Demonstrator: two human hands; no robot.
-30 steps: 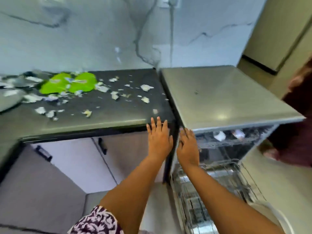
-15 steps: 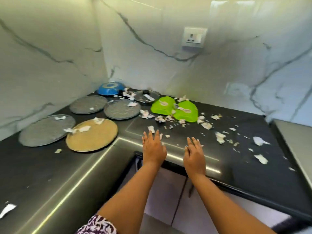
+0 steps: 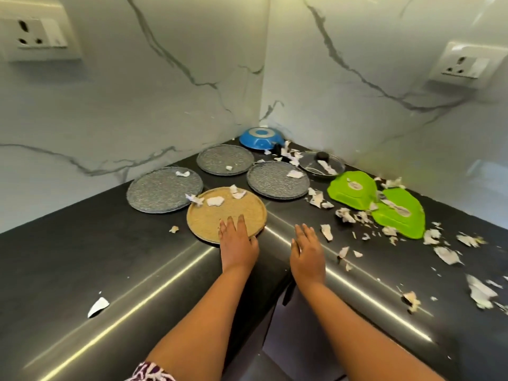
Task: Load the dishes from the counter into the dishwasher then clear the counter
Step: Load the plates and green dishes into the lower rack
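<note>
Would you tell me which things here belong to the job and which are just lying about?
Job: tan plate, grey plates, blue pan, glass lid, green bowls, paper scraps.
Lying about: wall sockets.

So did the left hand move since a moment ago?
Yes. The left hand was off to the right of the tan plate, clear of it. Now it has gone left, and its straight fingers lie over the plate's near rim.

Wall panels (image 3: 165,105): white marble-look, grey veins, 2 faces meeting at corner (image 3: 264,78). Socket (image 3: 35,34): white, left of corner. Second socket (image 3: 464,64): white, right of corner. Counter (image 3: 68,259): dark, L-shaped, below corner, light streaks along edge.
</note>
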